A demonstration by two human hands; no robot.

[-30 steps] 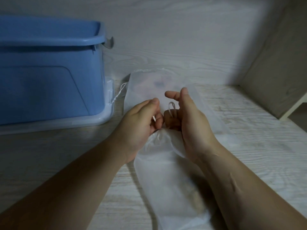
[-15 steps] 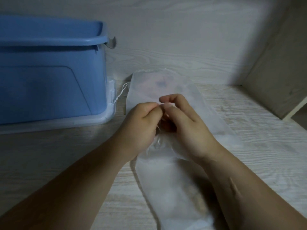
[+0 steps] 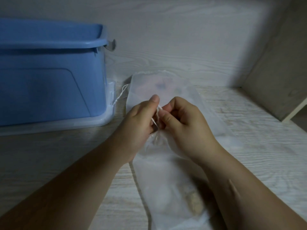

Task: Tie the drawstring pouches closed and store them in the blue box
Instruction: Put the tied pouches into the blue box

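Blue plastic, the box (image 3: pixel 49 80) stands at ten o'clock from my hands on the pale wood table (image 3: pixel 257 155). Just beside its near right corner a loose string (image 3: pixel 122 95) trails from the far pouch (image 3: pixel 149 85), which lies flat at twelve o'clock. My left hand (image 3: pixel 137 123) has its fingers curled round the white drawstring (image 3: pixel 159 108), thumb raised. My right hand (image 3: pixel 186 123), touching it at three o'clock, pinches the same cord between thumb and forefinger. Both sit over the gathered neck of the near pouch (image 3: pixel 166 188), whose sheer body runs toward six o'clock between my forearms, flat on the table.
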